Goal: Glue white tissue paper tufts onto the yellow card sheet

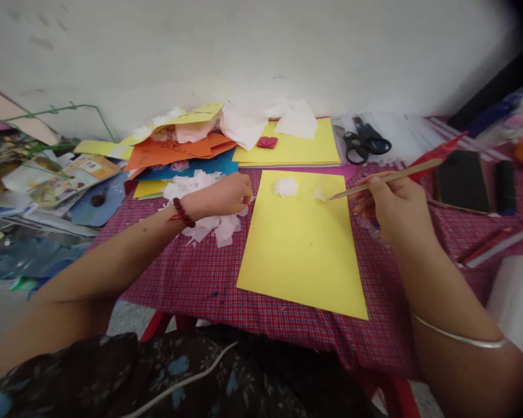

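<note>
A sheet of yellow paper lies on the table in front of me, with a white tuft of paper near its top left. My right hand grips a thin, pale wooden stick slantwise. The stick's pointed tip touches or nearly touches a small white scrap near the sheet's top right. My left hand is over a pile of torn white paper pieces, left of the sheet. Its fingers are curled together; anything between them is hidden.
Behind the sheet are stacked yellow sheets with a small red folded paper, and black-handled scissors. Orange paper lies at the back left. A dark phone and a white roll are at the right. A checked cloth covers the table.
</note>
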`<move>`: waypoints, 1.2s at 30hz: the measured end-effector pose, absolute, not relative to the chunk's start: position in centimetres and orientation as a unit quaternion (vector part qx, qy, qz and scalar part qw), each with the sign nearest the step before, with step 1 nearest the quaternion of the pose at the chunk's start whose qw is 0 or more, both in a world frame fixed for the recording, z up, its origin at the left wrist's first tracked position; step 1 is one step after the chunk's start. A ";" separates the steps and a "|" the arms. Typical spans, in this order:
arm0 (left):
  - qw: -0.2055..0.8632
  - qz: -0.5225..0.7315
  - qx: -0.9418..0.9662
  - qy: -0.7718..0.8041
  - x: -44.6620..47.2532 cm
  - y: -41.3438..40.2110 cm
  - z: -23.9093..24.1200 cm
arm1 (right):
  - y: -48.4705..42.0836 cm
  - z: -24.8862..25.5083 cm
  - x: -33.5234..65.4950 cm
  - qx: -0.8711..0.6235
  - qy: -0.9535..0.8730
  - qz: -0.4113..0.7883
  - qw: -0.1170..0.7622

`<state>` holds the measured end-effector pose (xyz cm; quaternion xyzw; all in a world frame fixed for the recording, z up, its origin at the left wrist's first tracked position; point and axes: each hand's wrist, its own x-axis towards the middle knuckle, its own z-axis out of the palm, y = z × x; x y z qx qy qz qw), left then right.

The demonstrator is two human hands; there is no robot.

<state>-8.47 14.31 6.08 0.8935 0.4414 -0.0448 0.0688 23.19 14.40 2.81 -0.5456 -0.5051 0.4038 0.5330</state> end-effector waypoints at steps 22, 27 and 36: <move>0.265 0.207 0.760 0.556 7.1 18.3 1.9 | 15.3 1.9 24.2 -0.550 -0.555 0.344 0.520; 0.271 0.213 0.755 0.558 7.2 18.6 1.7 | 15.4 1.2 23.9 -0.558 -0.576 0.341 0.491; 0.245 0.266 0.762 0.538 6.3 19.5 1.8 | 15.8 -0.1 23.6 -0.556 -0.586 0.348 0.475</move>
